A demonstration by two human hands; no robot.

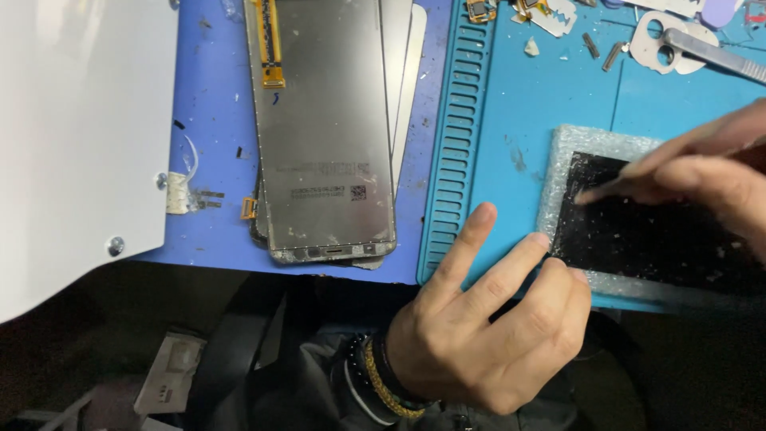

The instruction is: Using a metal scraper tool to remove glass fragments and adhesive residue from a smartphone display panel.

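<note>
A black phone part [654, 231] with flecks of debris lies on a pad of bubble wrap [570, 148] on the teal work mat [527, 96]. My left hand [487, 327], wearing beaded and gold bracelets, rests at the mat's front edge with its fingertips pressing the part's left corner. My right hand [706, 172] comes in from the right, blurred, pinching a thin tool whose tip [582, 195] touches the black surface.
A stack of phone screen panels [327, 136] with orange flex cables lies face down on the blue surface. A white metal sheet [76, 136] covers the left. Small parts, a camera bezel [658, 40] and a metal tool [718, 54] lie at the top right.
</note>
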